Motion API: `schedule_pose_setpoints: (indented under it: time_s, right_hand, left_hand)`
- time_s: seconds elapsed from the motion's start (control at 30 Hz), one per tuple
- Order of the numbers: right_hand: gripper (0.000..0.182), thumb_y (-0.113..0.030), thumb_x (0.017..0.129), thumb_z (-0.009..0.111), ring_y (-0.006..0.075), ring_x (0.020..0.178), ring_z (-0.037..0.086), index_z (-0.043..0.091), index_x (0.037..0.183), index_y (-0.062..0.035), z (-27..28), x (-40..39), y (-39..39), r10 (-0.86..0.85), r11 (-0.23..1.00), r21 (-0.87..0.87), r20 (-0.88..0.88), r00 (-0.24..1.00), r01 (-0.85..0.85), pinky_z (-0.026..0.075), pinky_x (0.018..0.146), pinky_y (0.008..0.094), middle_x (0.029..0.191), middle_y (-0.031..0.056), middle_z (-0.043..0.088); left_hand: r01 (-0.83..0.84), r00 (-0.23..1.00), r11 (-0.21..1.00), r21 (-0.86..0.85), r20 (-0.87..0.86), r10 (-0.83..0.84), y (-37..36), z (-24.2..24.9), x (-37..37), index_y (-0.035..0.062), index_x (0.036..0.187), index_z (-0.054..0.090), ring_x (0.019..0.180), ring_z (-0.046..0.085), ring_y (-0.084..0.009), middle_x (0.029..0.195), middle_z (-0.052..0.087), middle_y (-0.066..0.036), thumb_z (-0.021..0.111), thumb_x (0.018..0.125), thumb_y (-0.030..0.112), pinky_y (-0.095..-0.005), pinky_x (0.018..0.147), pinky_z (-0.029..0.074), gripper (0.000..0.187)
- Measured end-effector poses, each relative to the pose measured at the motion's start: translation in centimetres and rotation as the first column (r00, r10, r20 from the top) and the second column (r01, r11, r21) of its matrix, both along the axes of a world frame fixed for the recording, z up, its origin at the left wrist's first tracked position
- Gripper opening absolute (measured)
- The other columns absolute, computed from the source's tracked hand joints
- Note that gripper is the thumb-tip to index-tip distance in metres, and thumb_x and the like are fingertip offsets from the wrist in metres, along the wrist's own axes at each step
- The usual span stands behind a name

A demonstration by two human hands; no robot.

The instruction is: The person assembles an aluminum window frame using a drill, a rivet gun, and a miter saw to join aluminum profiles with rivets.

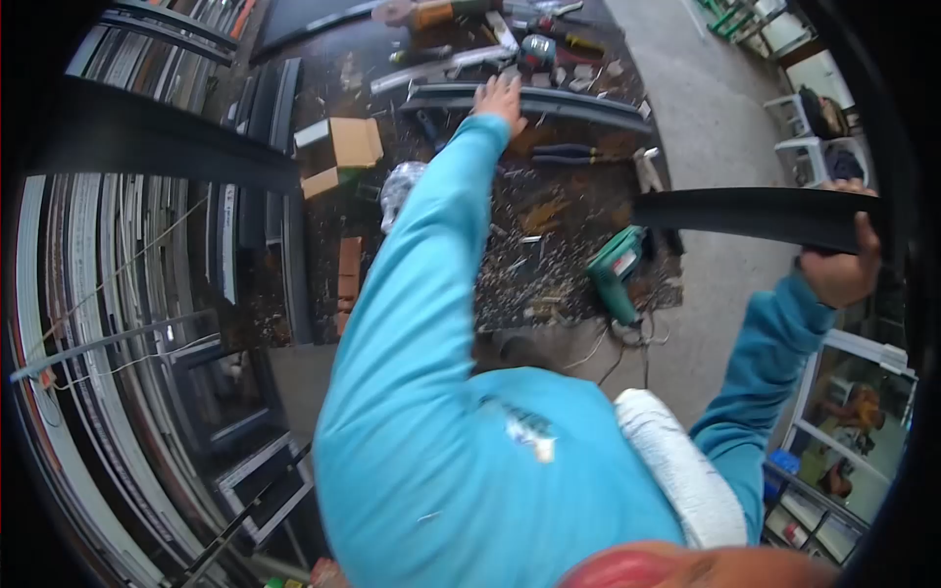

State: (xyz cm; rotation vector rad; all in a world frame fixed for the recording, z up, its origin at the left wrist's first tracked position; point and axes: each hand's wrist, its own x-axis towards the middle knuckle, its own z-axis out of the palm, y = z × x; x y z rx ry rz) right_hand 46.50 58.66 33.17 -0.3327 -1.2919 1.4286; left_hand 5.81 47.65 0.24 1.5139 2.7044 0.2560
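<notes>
My left hand (500,101) reaches across the workbench and lies over a long grey metal profile (588,106), fingers stretched and a little apart. Out to the right, my right hand (848,260) is closed around the outer end of a dark flat strip (755,216), a finger bent over its face. The strip's inner end overlaps the bench's right edge in this view. Below that inner end lies a green power tool (616,274) with a cord. Pliers with dark handles (567,154) lie near my left hand, just beyond the profile.
The dark workbench (549,294) is strewn with shavings. On it are an open cardboard box (353,142), a plastic-wrapped item (400,188), reddish blocks (349,272) and an orange angle grinder (441,14). Long profiles (108,392) fill the left side. A chair (804,147) stands at right.
</notes>
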Motion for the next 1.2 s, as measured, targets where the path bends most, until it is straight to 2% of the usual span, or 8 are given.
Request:
schedule_pose_setpoints:
  time_s: [0.03,0.07,0.2,0.37,0.47,0.63,0.83,1.2]
  right_hand:
    - [0.044,-0.015,0.076,0.065,0.0344,0.093,0.065,0.059,0.107,0.0156,0.7,-0.3,-0.4,-0.201,0.98,-0.009,0.013,0.98,0.201,0.054,0.088,0.0435,0.103,0.0257,0.064]
    - [0.045,-0.015,0.076,0.065,0.0338,0.092,0.065,0.059,0.109,0.0153,0.9,0.0,-0.2,-0.115,0.993,-0.04,-0.001,0.993,0.115,0.053,0.088,0.0426,0.102,0.0244,0.065]
    - [0.046,-0.019,0.077,0.068,0.032,0.09,0.065,0.06,0.11,0.0124,1.1,-0.3,1.2,-0.192,0.979,-0.049,0.116,0.974,0.199,0.053,0.088,0.0409,0.103,0.0205,0.065]
    - [0.039,-0.012,0.077,0.068,0.0284,0.094,0.065,0.062,0.112,0.0055,0.1,-0.9,4.3,-0.26,0.961,0.147,0.198,0.945,0.233,0.054,0.087,0.0385,0.108,0.0187,0.065]
    - [0.04,-0.001,0.078,0.064,0.0273,0.1,0.064,0.062,0.118,-0.0021,-1.1,-1.0,8.5,-0.224,0.91,0.406,0.302,0.927,0.088,0.055,0.086,0.0367,0.113,0.0185,0.064]
    - [0.054,0.001,0.071,0.069,0.0256,0.096,0.066,0.062,0.123,-0.0099,2.2,-1.4,15.4,-0.554,0.446,0.885,0.391,0.735,-0.135,0.055,0.085,0.0335,0.112,0.0156,0.065]
    - [0.057,0.0,0.069,0.071,0.0249,0.096,0.067,0.062,0.124,-0.0108,4.7,-3.9,15.2,-0.698,0.187,0.972,0.235,0.677,-0.145,0.055,0.084,0.0327,0.111,0.0147,0.066]
    - [0.062,-0.004,0.065,0.075,0.0237,0.094,0.067,0.062,0.125,-0.0125,6.3,-3.9,13.4,-0.725,0.114,0.984,0.176,0.666,-0.136,0.055,0.083,0.0311,0.109,0.0131,0.067]
  left_hand:
    - [-0.033,0.999,0.998,-0.059,-0.029,0.031,1.9,-1.3,0.1,0.01,0.144,0.035,0.142,0.028,-0.0287,0.152,0.033,-0.012,0.074,0.076,0.041,-0.0458,0.117,0.021,0.084]
    - [-0.042,0.998,0.981,-0.192,-0.063,0.03,3.7,-2.5,-0.2,0.0142,0.143,0.037,0.144,0.025,-0.0287,0.153,0.032,-0.01,0.074,0.077,0.041,-0.0504,0.117,0.019,0.081]
    - [-0.076,0.995,0.996,-0.038,-0.067,0.074,5.8,-4.6,-0.8,0.0102,0.124,0.056,0.125,0.049,-0.0318,0.125,0.06,-0.012,0.058,0.085,0.013,-0.0497,0.111,0.028,0.039]
    - [0.303,0.933,0.952,-0.031,-0.195,-0.304,-1.0,2.4,-0.1,0.0125,0.124,0.055,0.118,0.052,-0.0278,0.121,0.059,-0.008,0.07,0.078,0.015,-0.0456,0.096,0.037,0.048]
    - [0.259,0.951,0.947,0.188,-0.22,-0.217,-6.6,6.5,1.2,0.0142,0.123,0.057,0.115,0.053,-0.0268,0.12,0.06,-0.005,0.07,0.074,0.012,-0.0417,0.099,0.034,0.051]
    - [0.144,0.988,0.908,0.393,-0.113,-0.107,-18.8,7.7,3.1,0.0134,0.126,0.058,0.118,0.051,-0.0283,0.121,0.061,-0.007,0.066,0.072,0.0,-0.041,0.101,0.033,0.057]
    - [0.171,0.971,0.94,0.296,0.11,-0.211,-26.7,6.3,7.6,0.0162,0.123,0.061,0.114,0.053,-0.0293,0.119,0.061,-0.008,0.074,0.068,0.006,-0.0445,0.1,0.034,0.057]
    - [0.118,0.944,0.957,0.264,0.27,-0.191,-32.0,4.8,11.5,0.0137,0.125,0.057,0.117,0.049,-0.0292,0.122,0.057,-0.006,0.072,0.067,0.004,-0.0433,0.102,0.034,0.061]
